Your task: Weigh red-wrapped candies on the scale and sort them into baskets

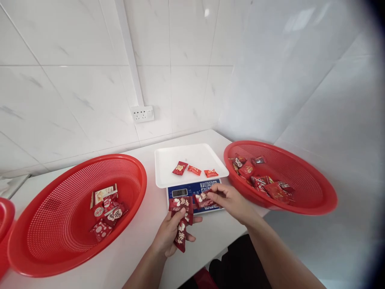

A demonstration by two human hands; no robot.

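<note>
My left hand (pixel 173 233) is closed around several dark red candy packets (pixel 181 204), its thumb pressing on top of them. Between the fingertips of my right hand (pixel 230 200) is one more dark red candy packet (pixel 202 198), just right of the bunch. Both hands are in front of a blue digital scale (pixel 189 188), whose keypad the right-hand packet partly covers. On the scale sits a white tray (pixel 168 160). Three small red candies lie along its front part: a darker one (pixel 179 168), a middle one (pixel 194 170) and a right one (pixel 211 173).
A large red mesh basket (pixel 54 200) with several wrapped snacks stands on the left. Another red basket (pixel 313 188) holding several red packets is on the right, close to the tray. Part of a further basket (pixel 4 216) shows at the left edge. A tiled wall with a socket (pixel 142 114) rises behind the table.
</note>
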